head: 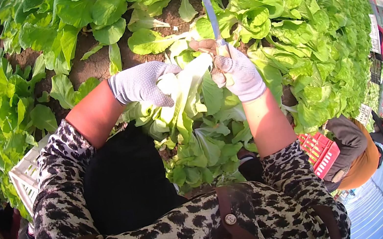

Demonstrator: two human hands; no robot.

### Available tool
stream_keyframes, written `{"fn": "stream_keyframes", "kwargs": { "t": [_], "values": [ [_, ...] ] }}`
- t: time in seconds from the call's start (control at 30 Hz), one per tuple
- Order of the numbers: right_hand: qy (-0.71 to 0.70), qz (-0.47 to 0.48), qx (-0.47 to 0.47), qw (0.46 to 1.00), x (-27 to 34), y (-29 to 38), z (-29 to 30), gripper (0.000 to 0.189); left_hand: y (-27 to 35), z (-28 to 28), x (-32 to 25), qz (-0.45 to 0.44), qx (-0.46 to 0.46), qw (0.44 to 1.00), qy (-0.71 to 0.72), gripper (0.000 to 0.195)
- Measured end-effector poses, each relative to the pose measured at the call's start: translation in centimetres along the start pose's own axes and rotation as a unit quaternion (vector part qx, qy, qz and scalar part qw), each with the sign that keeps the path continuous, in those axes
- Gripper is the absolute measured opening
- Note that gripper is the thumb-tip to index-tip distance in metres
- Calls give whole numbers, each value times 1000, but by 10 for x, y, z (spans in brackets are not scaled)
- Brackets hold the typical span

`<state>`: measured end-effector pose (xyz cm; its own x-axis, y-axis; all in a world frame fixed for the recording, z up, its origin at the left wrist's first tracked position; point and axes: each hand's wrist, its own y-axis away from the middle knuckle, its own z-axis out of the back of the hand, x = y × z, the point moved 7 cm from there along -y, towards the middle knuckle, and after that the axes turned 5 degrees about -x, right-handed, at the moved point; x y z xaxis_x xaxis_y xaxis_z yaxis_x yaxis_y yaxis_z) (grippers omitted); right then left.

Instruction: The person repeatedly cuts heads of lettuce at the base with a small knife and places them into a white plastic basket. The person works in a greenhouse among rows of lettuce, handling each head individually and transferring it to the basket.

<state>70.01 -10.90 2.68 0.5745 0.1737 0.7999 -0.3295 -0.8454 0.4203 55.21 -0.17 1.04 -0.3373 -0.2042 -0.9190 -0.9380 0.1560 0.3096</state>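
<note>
My left hand (pixel 147 83), in a white dotted glove, grips a head of leafy greens (pixel 187 90) with pale stalks, just left of the middle of the view. My right hand (pixel 236 70), in a soiled glove of the same kind, is shut on the handle of a sickle (pixel 212 12). The curved blade points away from me, above the hand. The right fingers are close to the stalk end of the head; whether they touch it I cannot tell. Loose leaves (pixel 203 147) lie below the head.
Rows of leafy greens (pixel 314 45) stand on both sides, with bare soil (pixel 94 63) between plants ahead. A white plastic crate (pixel 24 178) is at my left, a red plastic crate (pixel 321 154) at my right. A person (pixel 352 151) bends beside the red crate; other people are farther off on both sides.
</note>
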Motion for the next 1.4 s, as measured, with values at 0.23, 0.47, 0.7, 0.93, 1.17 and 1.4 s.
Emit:
{"fn": "stream_keyframes", "kwargs": {
  "t": [0.23,0.47,0.7,0.93,1.17,1.4],
  "values": [
    [234,43,-102,966,7,11,-5,37,-3,9,-2,-85,45,992,84,80],
    [454,121,-123,874,25,7,-31,36,-16,-1,0,-23,-8,994,103,63],
    [254,-34,-97,962,10,-6,-1,35,-1,34,-4,-13,-27,998,60,62],
    [228,-25,-50,972,10,-24,-18,42,-9,31,-2,-46,-26,988,146,61],
    [438,81,-5,895,15,-31,0,35,-8,44,-14,-55,-82,993,-61,72],
    [637,109,-206,735,0,-74,44,40,-41,76,-57,-51,-216,776,-590,38]
  ]
}}
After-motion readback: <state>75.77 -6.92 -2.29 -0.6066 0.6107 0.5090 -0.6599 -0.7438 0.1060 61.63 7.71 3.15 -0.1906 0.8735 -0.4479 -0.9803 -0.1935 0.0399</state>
